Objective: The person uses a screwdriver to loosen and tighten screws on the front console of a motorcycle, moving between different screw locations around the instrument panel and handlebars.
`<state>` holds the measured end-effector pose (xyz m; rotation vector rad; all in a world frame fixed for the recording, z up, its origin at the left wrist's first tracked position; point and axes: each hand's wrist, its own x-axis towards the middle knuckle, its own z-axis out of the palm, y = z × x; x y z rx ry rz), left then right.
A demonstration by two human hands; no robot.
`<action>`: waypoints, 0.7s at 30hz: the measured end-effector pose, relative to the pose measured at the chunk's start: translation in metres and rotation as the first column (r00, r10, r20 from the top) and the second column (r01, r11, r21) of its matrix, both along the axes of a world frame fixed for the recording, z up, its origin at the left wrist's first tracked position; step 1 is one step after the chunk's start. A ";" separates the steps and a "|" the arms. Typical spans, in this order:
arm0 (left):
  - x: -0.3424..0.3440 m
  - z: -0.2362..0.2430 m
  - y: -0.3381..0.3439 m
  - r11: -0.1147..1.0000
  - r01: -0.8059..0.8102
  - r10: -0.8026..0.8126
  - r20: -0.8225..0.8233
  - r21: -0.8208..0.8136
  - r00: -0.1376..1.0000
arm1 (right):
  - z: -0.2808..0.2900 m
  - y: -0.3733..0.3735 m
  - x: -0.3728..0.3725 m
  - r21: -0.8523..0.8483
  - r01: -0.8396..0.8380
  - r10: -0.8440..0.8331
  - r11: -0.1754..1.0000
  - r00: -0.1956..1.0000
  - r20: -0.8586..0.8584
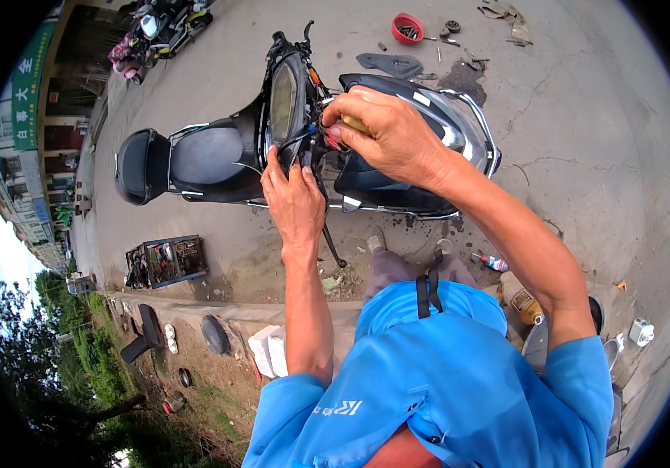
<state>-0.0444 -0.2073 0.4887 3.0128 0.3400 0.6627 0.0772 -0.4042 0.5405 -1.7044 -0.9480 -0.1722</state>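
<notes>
A dark scooter [204, 160] stands crosswise before me, its seat to the left and its front to the right. Around its handlebar, the cover is opened up and wires show. My right hand [385, 134] is closed on a yellow-handled tool [356, 123]; the tool's working end is hidden among the wires. Close beside it, my left hand [297, 204] reaches to the lower edge of the instrument panel [283, 100], fingers bent around dark parts and cables. What exactly those fingers grip is hidden. A brake lever [333, 248] points toward me below the left hand.
A red bowl of metal parts [407, 29] stands on the ground beyond the scooter, near a loose dark panel [389, 65]. A toolbox [165, 261] lies at left. A yellow bottle [526, 306] is by my right arm. More scooters [159, 31] are parked far left.
</notes>
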 end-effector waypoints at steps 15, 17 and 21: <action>-0.026 0.026 0.037 0.971 0.231 -0.237 -0.112 -0.063 0.965 | -0.094 0.098 -0.017 0.116 -0.005 0.051 0.993 0.918 -0.394; -0.026 0.018 0.038 0.971 0.237 -0.239 -0.066 -0.045 0.969 | -0.086 0.098 -0.015 0.022 -0.025 0.033 0.999 0.889 -0.458; -0.026 0.013 0.030 0.976 0.216 -0.217 -0.033 -0.031 0.976 | -0.084 0.101 -0.013 -0.028 -0.053 0.029 0.998 0.833 -0.553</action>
